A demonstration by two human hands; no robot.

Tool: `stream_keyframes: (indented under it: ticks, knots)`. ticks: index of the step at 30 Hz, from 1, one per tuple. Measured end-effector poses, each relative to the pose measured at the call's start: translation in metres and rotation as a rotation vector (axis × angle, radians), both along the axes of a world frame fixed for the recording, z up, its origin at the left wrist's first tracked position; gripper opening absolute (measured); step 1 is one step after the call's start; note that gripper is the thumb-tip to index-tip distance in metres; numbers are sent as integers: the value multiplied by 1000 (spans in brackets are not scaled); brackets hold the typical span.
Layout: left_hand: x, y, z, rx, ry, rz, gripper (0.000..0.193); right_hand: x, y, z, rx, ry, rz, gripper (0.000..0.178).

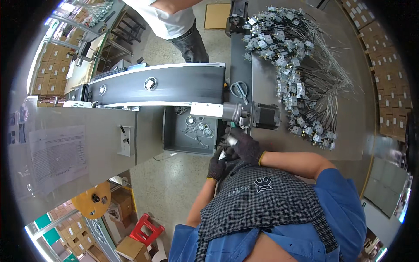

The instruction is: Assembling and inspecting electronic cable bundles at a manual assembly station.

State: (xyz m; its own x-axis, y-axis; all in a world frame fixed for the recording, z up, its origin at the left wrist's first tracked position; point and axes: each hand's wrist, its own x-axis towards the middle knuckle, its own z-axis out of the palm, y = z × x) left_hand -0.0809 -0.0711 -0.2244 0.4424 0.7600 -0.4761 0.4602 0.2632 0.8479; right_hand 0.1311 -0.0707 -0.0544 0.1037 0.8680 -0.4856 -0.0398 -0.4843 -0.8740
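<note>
Left hand point(215, 166), gloved, fingers closed on the near end of a small white part point(223, 153). Right hand point(245, 146), gloved, fingers closed over its far end, just near the motor point(265, 115). Farther: grey tray point(172, 137), scissors point(239, 90), conveyor belt point(183, 83). Far right: heap of wired switches point(297, 65).

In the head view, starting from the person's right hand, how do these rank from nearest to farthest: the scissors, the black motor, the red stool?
Measured from the right hand:
1. Black motor, just above the hand, at the conveyor's end.
2. Scissors, higher up, on the dark strip beside the metal table.
3. Red stool, far down-left on the floor.
</note>
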Motion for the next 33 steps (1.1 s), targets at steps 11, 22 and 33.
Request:
stream_keyframes:
  ticks: [11,22,33]
  knots:
    - [73,66,69,129,-280,57,45,56,50,34,729,-1288,373,60]
    - [65,18,180,-64,-264,274,48,25,35,62,607,-438,106,61]
    - [59,36,231,808,317,-441,59,31,21,7,-182,604,284,32]
